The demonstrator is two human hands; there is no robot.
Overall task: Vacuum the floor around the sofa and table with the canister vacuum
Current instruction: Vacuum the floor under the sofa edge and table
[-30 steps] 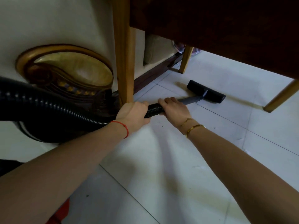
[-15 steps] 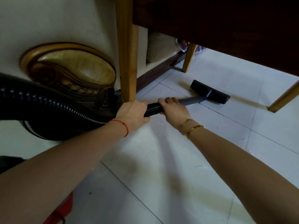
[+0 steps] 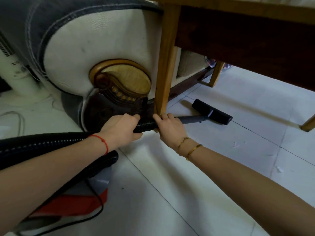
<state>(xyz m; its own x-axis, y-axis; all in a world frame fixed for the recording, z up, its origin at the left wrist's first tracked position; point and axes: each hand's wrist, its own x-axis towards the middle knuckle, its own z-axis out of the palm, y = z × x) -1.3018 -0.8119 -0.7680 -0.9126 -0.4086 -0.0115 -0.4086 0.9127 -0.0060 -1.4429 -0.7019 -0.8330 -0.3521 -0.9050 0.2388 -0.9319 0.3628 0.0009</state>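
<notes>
While the left hand [image 3: 121, 127] and right hand [image 3: 167, 127] each curl tightly around the black ribbed hose [image 3: 146, 125], the floor nozzle [image 3: 212, 111] lies on white tiles [image 3: 213, 167] under the wooden table [image 3: 166, 57], at two o'clock from the hands.

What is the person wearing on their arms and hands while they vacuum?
Both forearms are bare, with no sleeves or gloves in view. The left hand has a thin red string bracelet round its wrist. The right hand has two slim gold bracelets at its wrist. No rings or watch can be seen.
</notes>
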